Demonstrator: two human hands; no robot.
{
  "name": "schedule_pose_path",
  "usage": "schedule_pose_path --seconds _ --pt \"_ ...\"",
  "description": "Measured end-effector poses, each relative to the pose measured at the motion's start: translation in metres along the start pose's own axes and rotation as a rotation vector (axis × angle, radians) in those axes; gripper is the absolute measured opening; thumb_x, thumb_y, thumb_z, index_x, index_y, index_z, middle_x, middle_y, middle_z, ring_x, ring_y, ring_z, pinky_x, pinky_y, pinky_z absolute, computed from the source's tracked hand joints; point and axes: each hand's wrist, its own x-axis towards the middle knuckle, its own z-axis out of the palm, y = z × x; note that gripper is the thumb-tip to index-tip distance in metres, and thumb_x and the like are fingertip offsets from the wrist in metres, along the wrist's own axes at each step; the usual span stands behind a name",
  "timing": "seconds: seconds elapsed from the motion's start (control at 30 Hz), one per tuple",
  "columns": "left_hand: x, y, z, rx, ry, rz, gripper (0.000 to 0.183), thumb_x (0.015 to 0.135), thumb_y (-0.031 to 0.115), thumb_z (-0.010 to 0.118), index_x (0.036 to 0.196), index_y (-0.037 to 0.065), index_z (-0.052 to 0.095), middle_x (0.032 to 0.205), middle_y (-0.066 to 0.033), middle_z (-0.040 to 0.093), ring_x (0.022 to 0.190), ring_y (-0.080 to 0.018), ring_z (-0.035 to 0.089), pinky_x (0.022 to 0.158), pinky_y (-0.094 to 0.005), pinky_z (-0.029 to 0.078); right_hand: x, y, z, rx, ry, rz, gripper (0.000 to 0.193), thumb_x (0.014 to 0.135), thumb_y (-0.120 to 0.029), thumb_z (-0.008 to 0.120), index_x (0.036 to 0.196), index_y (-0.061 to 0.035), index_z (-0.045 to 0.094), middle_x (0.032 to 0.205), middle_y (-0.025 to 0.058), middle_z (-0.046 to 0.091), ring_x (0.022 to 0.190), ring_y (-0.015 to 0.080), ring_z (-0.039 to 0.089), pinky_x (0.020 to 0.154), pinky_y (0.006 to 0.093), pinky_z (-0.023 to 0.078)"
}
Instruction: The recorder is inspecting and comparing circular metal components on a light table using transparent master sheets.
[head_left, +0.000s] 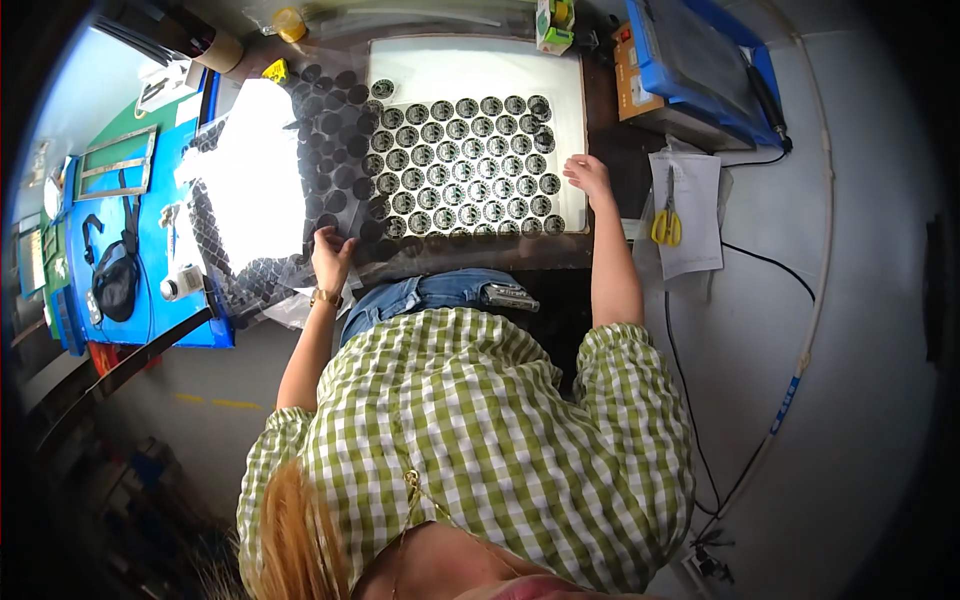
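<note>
A white board [430, 70] lies on the dark table, bearing rows of round black printed labels [470, 168]. To its left is a clear film with dark discs [330, 140], its right side overlapping the board's left edge. My left hand [332, 258] is closed at the film's near edge, thumb and fingers pinching it. At the board's right edge, my right hand [590, 178] has its fingers drawn together; whatever lies between the fingertips is too small to make out.
Yellow-handled scissors [668, 222] hang over white paper [700, 190] at the right. Behind them stands an orange-brown box [632, 75] with a blue-framed panel [700, 50]. A green-and-white small box [554, 28] sits at the back. On the left, a blue table [190, 325] holds a black pouch [117, 280].
</note>
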Motion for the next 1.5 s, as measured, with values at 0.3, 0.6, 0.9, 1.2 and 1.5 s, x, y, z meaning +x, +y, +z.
schedule_pose_path --seconds 0.3,0.6,0.9,1.2,1.5 --pt "0.013 -0.003 -0.009 -0.15 -0.084 -0.117 0.019 0.075 0.018 0.064 0.084 0.003 0.056 0.068 -0.0051 0.059 0.06 -0.0116 0.055 0.057 -0.0245 0.044 -0.057 0.054 0.009 0.113 0.244 -0.154 0.023 0.076 -0.01 0.061 0.093 0.0027 0.054 0.077 0.008 0.061 0.066 0.0131 0.061 0.054 0.0213 0.046" --pt "0.009 -0.014 -0.01 -0.058 -0.004 -0.14 0.026 0.082 0.029 0.056 0.085 0.003 0.057 0.066 -0.0081 0.057 0.06 -0.0158 0.054 0.059 -0.0284 0.044 -0.061 0.073 0.026 0.152 0.391 -0.193 0.014 0.077 -0.009 0.06 0.085 0.0015 0.058 0.075 0.005 0.061 0.064 0.0108 0.059 0.054 0.0188 0.045" --pt "0.018 -0.028 -0.008 -0.107 -0.025 -0.21 0.027 0.079 0.03 0.059 0.079 0.004 0.058 0.062 -0.0043 0.055 0.057 -0.0119 0.051 0.055 -0.0266 0.042 -0.039 0.097 0.025 0.134 0.44 -0.133 0.018 0.069 -0.013 0.065 0.079 0.0007 0.06 0.068 0.0055 0.061 0.058 0.0121 0.059 0.055 0.0227 0.047" --pt "0.016 -0.026 -0.009 -0.177 -0.013 -0.151 0.023 0.08 0.026 0.06 0.076 0.004 0.056 0.06 0.0022 0.051 0.052 -0.0044 0.045 0.047 -0.0196 0.039 -0.047 0.085 0.03 0.098 0.473 -0.15 0.02 0.068 -0.012 0.064 0.081 0.0012 0.058 0.069 0.0067 0.061 0.06 0.0128 0.059 0.057 0.0234 0.047" --pt "0.017 -0.02 -0.011 -0.074 0.012 -0.206 0.023 0.077 0.027 0.062 0.074 0.004 0.057 0.059 -0.002 0.054 0.053 -0.0089 0.048 0.053 -0.0243 0.041 -0.048 0.083 0.034 0.155 0.467 -0.172 0.019 0.07 -0.007 0.065 0.084 0.0024 0.055 0.067 0.0051 0.058 0.055 0.0087 0.055 0.048 0.0181 0.043"
